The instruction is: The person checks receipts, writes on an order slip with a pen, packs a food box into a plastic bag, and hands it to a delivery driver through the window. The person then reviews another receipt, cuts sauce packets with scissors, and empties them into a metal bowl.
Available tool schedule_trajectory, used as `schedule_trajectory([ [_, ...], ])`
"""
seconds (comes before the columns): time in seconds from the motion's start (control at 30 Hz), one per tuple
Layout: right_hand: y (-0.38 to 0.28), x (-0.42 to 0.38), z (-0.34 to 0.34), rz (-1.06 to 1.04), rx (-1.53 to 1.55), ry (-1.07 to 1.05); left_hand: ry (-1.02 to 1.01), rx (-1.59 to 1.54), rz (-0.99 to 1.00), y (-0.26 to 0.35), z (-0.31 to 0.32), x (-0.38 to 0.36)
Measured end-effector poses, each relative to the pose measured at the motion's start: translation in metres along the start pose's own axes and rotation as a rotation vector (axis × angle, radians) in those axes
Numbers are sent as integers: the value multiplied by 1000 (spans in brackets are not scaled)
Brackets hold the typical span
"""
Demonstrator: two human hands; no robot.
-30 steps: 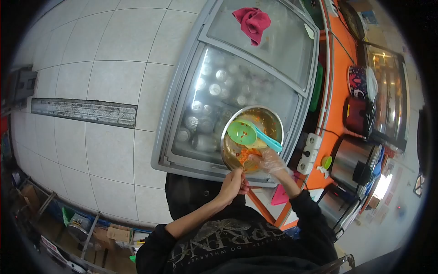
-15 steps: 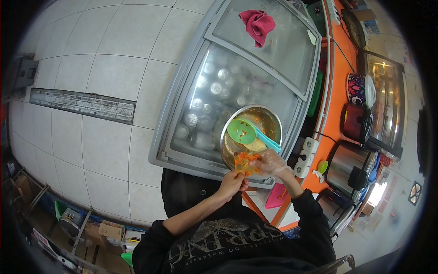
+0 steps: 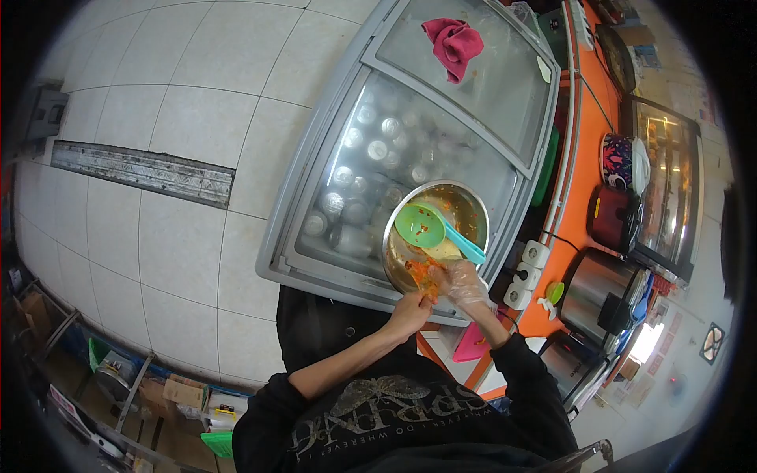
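Inside the steel bowl (image 3: 436, 234), gloved right hand (image 3: 461, 281) pinches soft, slippery orange shreds (image 3: 422, 273); left hand (image 3: 410, 312) grips the stiff near rim

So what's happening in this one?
A person stands at a glass-topped chest freezer with a metal bowl resting on its lid. The right hand, in a clear plastic glove, grips a clump of orange shredded food at the bowl's near edge. The bare left hand is at the bowl's near rim. A green ladle lies inside the bowl, and a red cloth sits further along the lid.
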State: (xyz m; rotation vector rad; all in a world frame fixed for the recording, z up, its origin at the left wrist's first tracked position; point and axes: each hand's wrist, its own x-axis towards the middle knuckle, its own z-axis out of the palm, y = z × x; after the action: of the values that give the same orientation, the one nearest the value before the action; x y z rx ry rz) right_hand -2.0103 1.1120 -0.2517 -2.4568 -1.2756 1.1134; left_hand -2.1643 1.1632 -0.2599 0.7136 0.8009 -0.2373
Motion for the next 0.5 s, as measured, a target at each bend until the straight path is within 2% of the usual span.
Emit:
schedule_trajectory([
  [0.07, -12, -1, -7, -33, -58, 48, 9, -11, 2, -2, 1, 0],
  [0.13, -34, 4, -33, 346, 307, -185, -39, -82, -86, 2, -1, 1],
  [0.17, -35, 9, -41, 349, 308, -183, -42, -79, -88, 2, -4, 2],
  [0.23, -30, 17, -55, 539, 422, -555, -232, -248, -160, 3, -13, 2],
  [0.37, -14, 18, -45, 519, 457, -609, -317, -163, -197, 10, -14, 1],
  [0.43, -17, 17, -40, 482, 614, -498, -230, -93, -176, 14, -10, 2],
  [0.47, -18, 17, -39, 481, 612, -501, -228, -97, -175, 16, -12, 3],
  [0.5, -20, 16, -37, 446, 588, -417, -227, -99, -181, 18, -14, 5],
])
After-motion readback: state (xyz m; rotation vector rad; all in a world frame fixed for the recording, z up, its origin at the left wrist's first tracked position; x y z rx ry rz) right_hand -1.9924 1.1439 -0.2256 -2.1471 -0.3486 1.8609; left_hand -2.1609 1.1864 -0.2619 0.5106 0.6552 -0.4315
